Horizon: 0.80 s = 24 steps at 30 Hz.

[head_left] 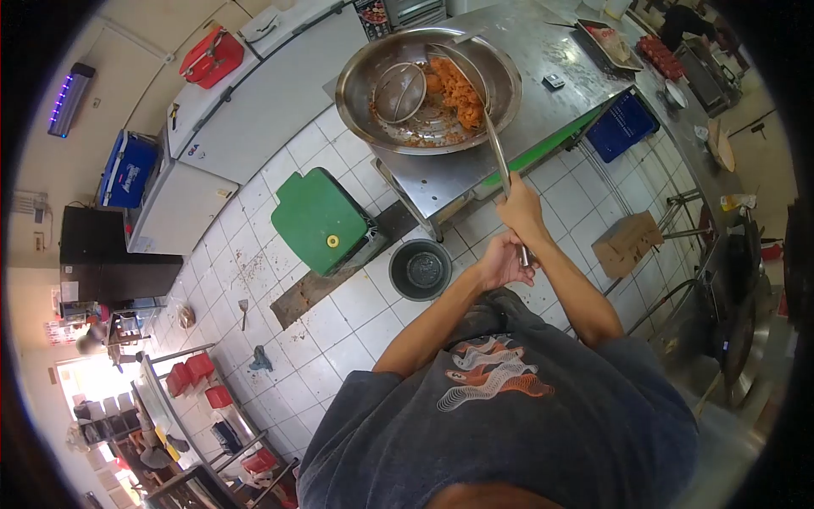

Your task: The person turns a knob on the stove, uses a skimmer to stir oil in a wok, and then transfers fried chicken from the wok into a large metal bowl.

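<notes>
A long-handled skimmer (497, 153) reaches from my hands into a wide steel bowl (356, 119), its round head tilted against the orange battered food (456, 89). My right hand (521, 210) is wrapped around the middle of the handle. Lower down, my left hand (502, 261) curls loosely at the handle's end, palm turned up. Inside the bowl, on the left, rests a round mesh strainer (400, 93). Orange bits and residue cover part of the bowl's bottom.
The bowl stands on a steel table (543, 85) with a small dark device (553, 81) on it. Below are a green-lidded bin (318, 216), a grey bucket (420, 270) and a cardboard box (627, 244). A white chest freezer (263, 102) lines the left wall.
</notes>
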{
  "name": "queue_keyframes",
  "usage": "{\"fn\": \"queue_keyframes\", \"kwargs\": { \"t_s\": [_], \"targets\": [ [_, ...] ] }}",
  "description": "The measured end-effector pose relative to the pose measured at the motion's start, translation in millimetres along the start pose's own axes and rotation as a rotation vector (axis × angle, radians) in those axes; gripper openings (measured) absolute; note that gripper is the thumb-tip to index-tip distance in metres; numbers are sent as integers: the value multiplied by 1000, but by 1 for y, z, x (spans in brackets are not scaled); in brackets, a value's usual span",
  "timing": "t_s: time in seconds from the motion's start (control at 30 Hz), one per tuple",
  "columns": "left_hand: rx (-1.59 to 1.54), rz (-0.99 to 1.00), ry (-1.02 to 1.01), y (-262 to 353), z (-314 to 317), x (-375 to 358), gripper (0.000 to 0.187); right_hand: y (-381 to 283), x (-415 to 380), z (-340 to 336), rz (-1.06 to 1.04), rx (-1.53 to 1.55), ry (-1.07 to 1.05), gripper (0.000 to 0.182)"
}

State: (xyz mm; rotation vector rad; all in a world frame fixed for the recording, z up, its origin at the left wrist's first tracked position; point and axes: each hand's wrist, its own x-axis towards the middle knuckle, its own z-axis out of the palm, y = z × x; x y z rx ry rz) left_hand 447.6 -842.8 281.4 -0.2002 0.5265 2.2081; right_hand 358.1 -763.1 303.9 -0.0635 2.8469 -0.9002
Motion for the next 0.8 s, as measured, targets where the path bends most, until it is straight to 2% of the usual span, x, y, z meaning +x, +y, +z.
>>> {"fn": "queue_keyframes", "kwargs": {
  "t_s": [0.07,0.17,0.27,0.37,0.53,0.67,0.73,0.77,0.8],
  "targets": [
    [162,-26,68,-5,6,-10,44,18,-2,10,-61,-45,37,44],
    [378,-95,145,-31,-40,-9,50,35,-5,20,-84,-86,64,48],
    [548,-34,243,-40,-55,-35,46,49,-6,20,-79,-78,68,50],
    [574,10,430,-49,-78,-56,36,70,1,20,-90,-39,70,51],
    [589,24,793,-76,-123,-82,30,100,37,-15,-142,-18,18,56],
    [633,45,1263,-144,-193,-72,31,135,75,-52,-218,-20,-17,59],
    [486,64,1419,-184,-214,-58,31,157,93,-65,-255,-30,-25,59],
    [651,76,1260,-219,-247,-61,32,162,99,-72,-260,-45,-39,59],
    [647,70,1261,-251,-222,-86,32,169,107,-80,-264,-61,-48,59]
  ]
}}
